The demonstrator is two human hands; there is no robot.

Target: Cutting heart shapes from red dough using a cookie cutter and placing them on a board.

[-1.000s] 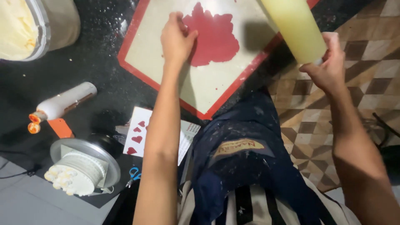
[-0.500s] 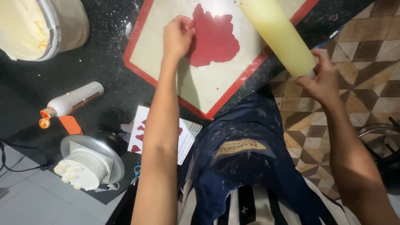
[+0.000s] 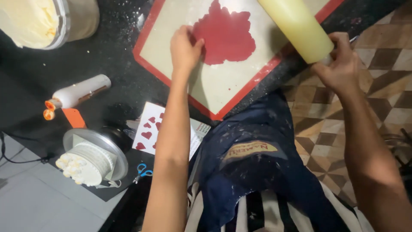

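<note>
A flat, ragged sheet of red paste (image 3: 225,36) lies on a cream baking mat with a red border (image 3: 214,90) on the black counter. My left hand (image 3: 184,47) rests on the mat with its fingertips pinching the sheet's left edge. My right hand (image 3: 339,64) grips the near end of a thick pale yellow rolling pin (image 3: 296,28), which slants over the mat's right side, above the sheet and apart from it.
A large bowl of pale cream (image 3: 38,19) stands at the top left. A white bottle with an orange cap (image 3: 75,94), a white cake on a metal turntable (image 3: 92,157), a card of red hearts (image 3: 148,129) and small blue scissors (image 3: 141,172) lie near the counter's front edge.
The rolling pin has swung in over the mat as my right hand moved left. My left hand stays at the red sheet's edge.
</note>
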